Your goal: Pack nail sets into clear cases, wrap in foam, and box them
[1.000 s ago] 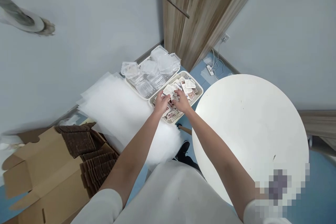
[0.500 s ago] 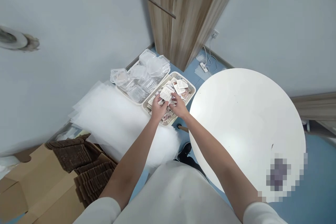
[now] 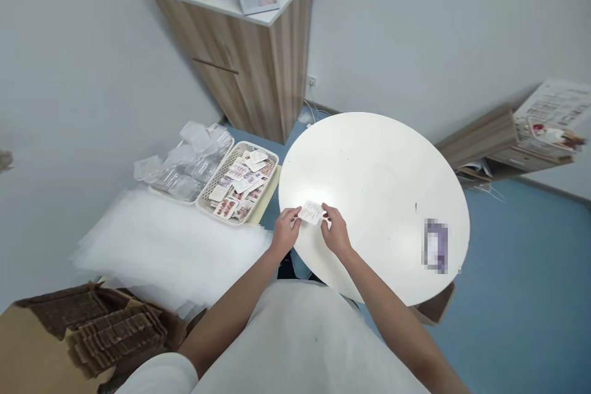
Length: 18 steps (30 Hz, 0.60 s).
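A small white card with printed lines [image 3: 311, 212] is held flat just over the near left edge of the round white table [image 3: 373, 166]. My left hand [image 3: 286, 235] pinches its left side between thumb and fingers. At the card's right edge is my right hand [image 3: 336, 231], its thumb and fingers apart. Whether those fingertips touch the card is too small to tell. To the left, a white plastic basket [image 3: 202, 200] holds many similar cards, some with colourful pictures.
A second basket of clear plastic boxes [image 3: 184, 188] stands beside the first. Nearer me lie a stack of white translucent sheets [image 3: 170, 249] and folded brown cardboard [image 3: 115, 338]. A blurred purple item [image 3: 436, 246] is on the table. Behind stands a wooden cabinet [image 3: 249, 74].
My hands have moved from above the card basket to the table edge, bringing the white card along. My view has turned to the right. The right fingers have come apart.
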Motion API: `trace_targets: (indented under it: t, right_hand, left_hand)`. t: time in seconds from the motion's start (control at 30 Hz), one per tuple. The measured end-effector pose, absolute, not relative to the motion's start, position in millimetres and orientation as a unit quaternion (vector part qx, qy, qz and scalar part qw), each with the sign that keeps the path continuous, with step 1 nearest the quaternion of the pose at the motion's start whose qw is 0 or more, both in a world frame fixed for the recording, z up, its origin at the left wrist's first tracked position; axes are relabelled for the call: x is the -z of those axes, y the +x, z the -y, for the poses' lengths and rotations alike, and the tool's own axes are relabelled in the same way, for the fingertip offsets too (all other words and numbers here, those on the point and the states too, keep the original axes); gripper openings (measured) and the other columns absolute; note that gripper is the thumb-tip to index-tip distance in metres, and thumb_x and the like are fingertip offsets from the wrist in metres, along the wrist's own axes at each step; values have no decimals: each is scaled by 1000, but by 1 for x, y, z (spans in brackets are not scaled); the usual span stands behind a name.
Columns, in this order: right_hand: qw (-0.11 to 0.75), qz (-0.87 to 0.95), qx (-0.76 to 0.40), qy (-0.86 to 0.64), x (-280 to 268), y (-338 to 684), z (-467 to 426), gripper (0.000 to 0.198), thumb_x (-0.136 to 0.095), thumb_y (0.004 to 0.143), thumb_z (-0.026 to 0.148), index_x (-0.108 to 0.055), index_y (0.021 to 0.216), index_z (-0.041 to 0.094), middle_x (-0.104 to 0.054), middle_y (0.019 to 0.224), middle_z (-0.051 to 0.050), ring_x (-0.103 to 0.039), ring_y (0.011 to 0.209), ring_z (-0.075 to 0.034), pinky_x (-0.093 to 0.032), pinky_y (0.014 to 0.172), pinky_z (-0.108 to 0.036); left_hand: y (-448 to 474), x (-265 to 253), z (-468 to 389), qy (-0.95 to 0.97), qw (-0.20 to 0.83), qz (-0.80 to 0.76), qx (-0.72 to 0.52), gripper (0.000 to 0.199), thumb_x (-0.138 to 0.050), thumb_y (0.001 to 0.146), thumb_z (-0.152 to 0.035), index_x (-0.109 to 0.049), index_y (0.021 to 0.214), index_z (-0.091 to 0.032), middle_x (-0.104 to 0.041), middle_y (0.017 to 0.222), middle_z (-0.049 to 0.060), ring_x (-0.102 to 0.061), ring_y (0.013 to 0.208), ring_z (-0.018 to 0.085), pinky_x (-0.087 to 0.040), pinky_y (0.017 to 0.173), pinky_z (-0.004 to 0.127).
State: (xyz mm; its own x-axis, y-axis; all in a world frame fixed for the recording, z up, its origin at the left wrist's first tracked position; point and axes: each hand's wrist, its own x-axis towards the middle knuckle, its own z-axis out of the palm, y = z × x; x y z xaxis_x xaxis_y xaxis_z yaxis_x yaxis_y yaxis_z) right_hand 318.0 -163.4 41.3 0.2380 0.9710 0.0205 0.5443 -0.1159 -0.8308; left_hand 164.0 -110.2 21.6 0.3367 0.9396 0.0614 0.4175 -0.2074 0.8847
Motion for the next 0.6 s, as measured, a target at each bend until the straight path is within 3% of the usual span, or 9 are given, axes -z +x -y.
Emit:
trace_targets:
  t: [0.13,0.27,0.4,0.6]
  right_hand:
    - [406,473,-312,-717,-44,357,221,35,-40,80,25,-50,113,22,-57,97,-6,-53,85,-17,-44,77,-35]
    - [446,351,-399,-720,-46,390,254,27,-44,78,38,-60,90,20,-59,77,-3,-51,67,-14,-42,62,-28]
    - [487,279,-449,-695,-44,415,272,29,-50,72,46,-59,74,18,-50,60,2,-43,55,-11,-35,53,-24]
    - [509,239,-478,-674,-46,430,285,34,-53,67,52,-55,64,18,-45,53,4,-39,51,-10,-31,51,-24]
  left_hand:
    - [203,-28,146,719,477,-427,-270,24,-44,80,-24,-60,98,-21,-58,93,5,-55,83,15,-46,70,28]
    - [241,-33,171,676,569,-417,-210,22,-48,77,-35,-61,85,-18,-60,80,3,-55,74,14,-44,65,26]
    - [270,-34,190,593,657,-429,-181,27,-51,74,-42,-54,67,-16,-55,62,-1,-52,62,11,-42,64,25]
    - [283,-39,203,529,713,-427,-169,30,-52,73,-44,-52,61,-16,-54,60,-1,-51,62,10,-42,68,26]
